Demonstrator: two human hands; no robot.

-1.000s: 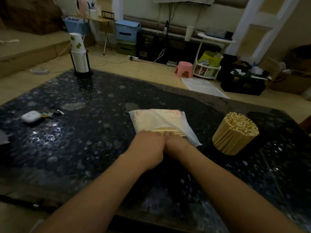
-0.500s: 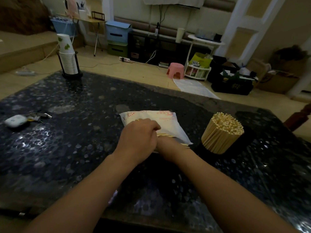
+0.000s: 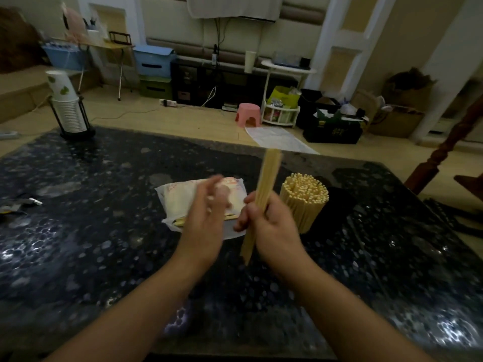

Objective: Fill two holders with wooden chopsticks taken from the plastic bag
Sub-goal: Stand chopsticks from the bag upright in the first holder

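My right hand (image 3: 270, 223) grips a bundle of wooden chopsticks (image 3: 265, 184), held nearly upright above the dark table. My left hand (image 3: 206, 218) hovers over the white plastic bag (image 3: 177, 197) with fingers straight and blurred, holding nothing. A few chopstick ends poke out of the bag's near edge. To the right stands a dark holder (image 3: 337, 220) packed full of chopsticks (image 3: 304, 197), close beside my right hand. A second holder is not clearly visible.
A rack of stacked paper cups (image 3: 68, 111) stands at the table's far left corner. Small items, keys among them, (image 3: 21, 205) lie at the left edge. A wooden chair (image 3: 449, 155) stands by the table's right side. Beyond the table the floor holds bins, a pink stool and boxes.
My right hand has pulled a bundle of chopsticks out of the bag and raised it upright. My left hand has lifted off the bag and opened.
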